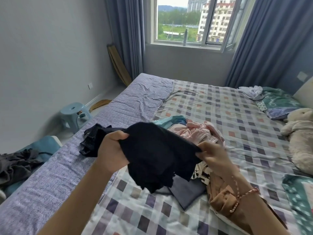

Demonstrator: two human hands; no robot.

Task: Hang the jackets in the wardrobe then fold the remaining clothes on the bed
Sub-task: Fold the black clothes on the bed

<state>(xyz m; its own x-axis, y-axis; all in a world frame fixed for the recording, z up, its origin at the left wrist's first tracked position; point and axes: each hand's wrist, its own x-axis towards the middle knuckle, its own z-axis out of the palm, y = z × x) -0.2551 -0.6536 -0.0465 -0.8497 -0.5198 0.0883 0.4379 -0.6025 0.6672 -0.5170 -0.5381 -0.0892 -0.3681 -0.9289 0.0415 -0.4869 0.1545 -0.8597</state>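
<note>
1. Over checked patchwork bedspread [237, 119]: crumpled black fabric garment [157, 155] aloft, long axis left-to-right, loose end drooping down.
2. Gripped by curled left hand [112, 150], pinched by right hand [214, 155].
3. Garment type unclear; right fingertips blurred.

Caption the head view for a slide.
Left hand and right hand grip a black garment over the checkered bedsheet.

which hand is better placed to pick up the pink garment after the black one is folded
Right, probably. The right hand pinches the black garment right beside the pink garment; the left hand grips its other edge, farther from the pink one.
</note>
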